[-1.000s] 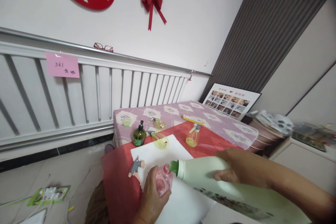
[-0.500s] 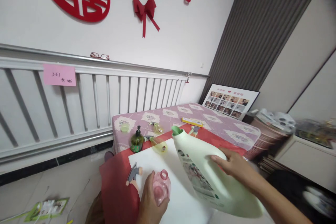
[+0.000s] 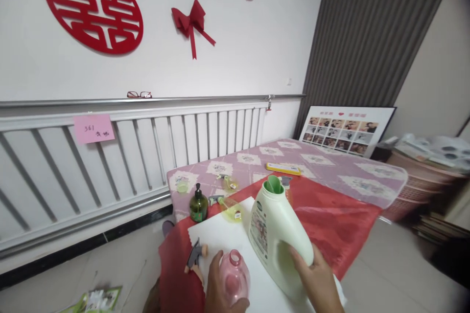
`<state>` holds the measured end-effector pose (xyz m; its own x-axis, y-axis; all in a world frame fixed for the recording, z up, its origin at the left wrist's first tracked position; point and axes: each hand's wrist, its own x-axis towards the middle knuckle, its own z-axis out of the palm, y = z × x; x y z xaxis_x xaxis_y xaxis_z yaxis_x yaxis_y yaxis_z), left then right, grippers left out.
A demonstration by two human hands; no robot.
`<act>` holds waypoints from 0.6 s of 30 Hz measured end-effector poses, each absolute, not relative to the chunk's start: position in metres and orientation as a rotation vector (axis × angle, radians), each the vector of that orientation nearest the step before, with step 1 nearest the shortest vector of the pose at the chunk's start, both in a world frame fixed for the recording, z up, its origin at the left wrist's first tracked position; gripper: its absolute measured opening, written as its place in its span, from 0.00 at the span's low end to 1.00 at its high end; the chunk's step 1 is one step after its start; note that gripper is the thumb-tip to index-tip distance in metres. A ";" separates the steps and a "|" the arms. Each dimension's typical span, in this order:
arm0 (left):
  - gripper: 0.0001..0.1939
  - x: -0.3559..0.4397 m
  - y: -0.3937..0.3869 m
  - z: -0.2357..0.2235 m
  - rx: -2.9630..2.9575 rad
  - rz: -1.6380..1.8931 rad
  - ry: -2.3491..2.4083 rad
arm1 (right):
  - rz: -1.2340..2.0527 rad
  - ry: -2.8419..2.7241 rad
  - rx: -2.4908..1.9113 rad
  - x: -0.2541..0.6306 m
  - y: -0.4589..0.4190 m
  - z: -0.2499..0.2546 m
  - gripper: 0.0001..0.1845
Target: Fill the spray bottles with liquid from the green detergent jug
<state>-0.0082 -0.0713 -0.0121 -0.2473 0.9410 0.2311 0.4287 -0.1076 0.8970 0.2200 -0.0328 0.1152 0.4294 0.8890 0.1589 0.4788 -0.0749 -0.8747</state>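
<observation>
My left hand point(image 3: 220, 291) is wrapped round a small pink bottle point(image 3: 234, 281) with an open neck, standing on a white sheet point(image 3: 223, 234). My right hand point(image 3: 317, 281) grips the handle side of a large pale green detergent jug point(image 3: 275, 232), which stands upright on the sheet with its green spout uncapped. A grey and tan spray head point(image 3: 196, 256) lies at the sheet's left edge, just left of my left hand.
A dark green pump bottle point(image 3: 199, 204), yellow spray bottles point(image 3: 231, 209) and a yellow flat object point(image 3: 283, 169) lie further back on the red cloth point(image 3: 330, 220) and pink patterned tablecloth point(image 3: 330, 168). A white radiator point(image 3: 128, 146) runs along the wall. A basket point(image 3: 422, 181) stands right.
The jug was tipped with its spout at the pink bottle's neck; my right hand has swung it up and set it upright on the sheet. The view has shifted.
</observation>
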 end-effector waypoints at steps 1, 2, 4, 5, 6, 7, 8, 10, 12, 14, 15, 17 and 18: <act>0.50 -0.010 -0.071 -0.015 1.523 1.343 1.671 | 0.528 -1.202 -1.696 0.222 -0.032 0.111 0.28; 0.50 -0.011 -0.070 -0.019 1.562 1.361 1.660 | 0.519 -1.210 -1.677 0.225 -0.030 0.107 0.26; 0.48 -0.016 -0.069 -0.026 1.650 1.433 1.629 | 0.494 -1.212 -1.640 0.228 -0.029 0.103 0.23; 0.47 -0.019 -0.069 -0.027 1.668 1.477 1.625 | 0.488 -1.209 -1.627 0.229 -0.029 0.102 0.22; 0.46 -0.023 -0.069 -0.026 1.661 1.523 1.634 | 0.488 -1.208 -1.619 0.229 -0.029 0.102 0.21; 0.44 -0.028 -0.068 -0.023 1.636 1.572 1.649 | 0.492 -1.210 -1.616 0.229 -0.030 0.102 0.21; 0.42 -0.034 -0.068 -0.017 1.599 1.614 1.676 | 0.499 -1.215 -1.619 0.229 -0.031 0.102 0.22; 0.36 -0.052 -0.065 0.000 1.551 1.683 1.723 | 0.529 -1.237 -1.634 0.229 -0.032 0.102 0.23; 0.30 -0.074 -0.061 0.019 1.490 1.608 1.894 | 0.559 -1.255 -1.657 0.229 -0.033 0.103 0.24; 0.31 -0.098 -0.056 0.032 1.474 1.267 1.991 | 0.575 -1.240 -1.673 0.228 -0.032 0.103 0.26; 0.31 -0.109 -0.053 0.035 1.460 1.186 2.000 | 0.571 -1.222 -1.671 0.228 -0.031 0.103 0.26; 0.29 -0.125 -0.049 0.034 1.437 1.063 1.999 | 0.546 -1.189 -1.644 0.228 -0.029 0.103 0.26; 0.27 -0.130 -0.048 0.032 1.423 1.027 1.991 | 0.529 -1.181 -1.629 0.228 -0.029 0.103 0.25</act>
<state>-0.1299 -0.0480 0.0321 -0.3421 0.9388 0.0393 0.5761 0.1765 0.7981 0.2275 -0.0289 0.1033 0.4245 0.8833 0.1991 0.4392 -0.0086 -0.8984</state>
